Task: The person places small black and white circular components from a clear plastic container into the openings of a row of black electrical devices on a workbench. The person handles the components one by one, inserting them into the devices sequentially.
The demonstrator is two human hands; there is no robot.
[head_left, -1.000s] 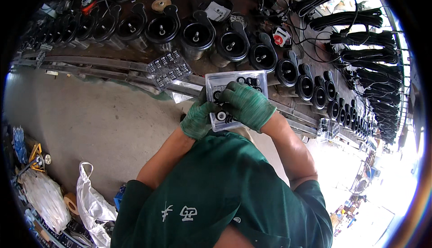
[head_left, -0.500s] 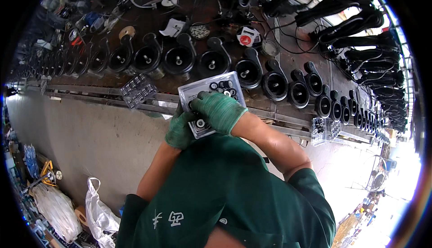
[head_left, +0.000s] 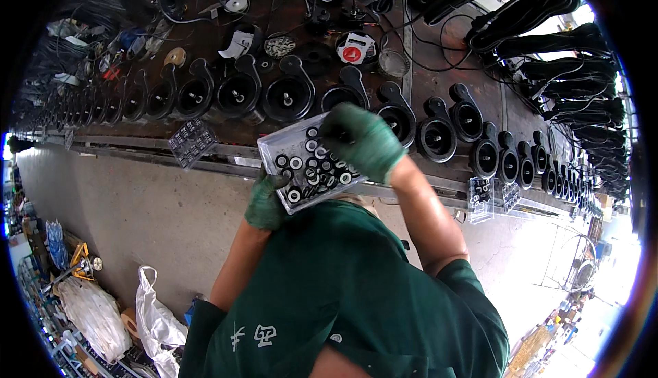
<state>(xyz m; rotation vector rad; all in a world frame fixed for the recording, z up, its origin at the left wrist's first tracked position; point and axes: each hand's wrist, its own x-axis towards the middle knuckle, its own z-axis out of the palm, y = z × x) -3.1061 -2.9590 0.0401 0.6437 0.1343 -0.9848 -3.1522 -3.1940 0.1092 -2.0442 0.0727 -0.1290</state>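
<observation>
Tray (head_left: 301, 162) of clear plastic, loaded with small black-and-white rings (head_left: 312, 169), held tilted above the bench edge, within reach of the pump housings (head_left: 288, 97). Left hand (head_left: 266, 200), gloved green, clamped on tray's lower corner, propping it from beneath. Right hand (head_left: 363, 138), gloved too, curled over tray's far end, fingertips down among rings; whether pinching one, cannot tell. Further right, a second clear tray (head_left: 490, 196) parked on the rail.

Dark workbench (head_left: 411, 56): row of black pump housings (head_left: 288, 97), cable bundles (head_left: 548, 8), clear compartment tray (head_left: 193, 141)
</observation>
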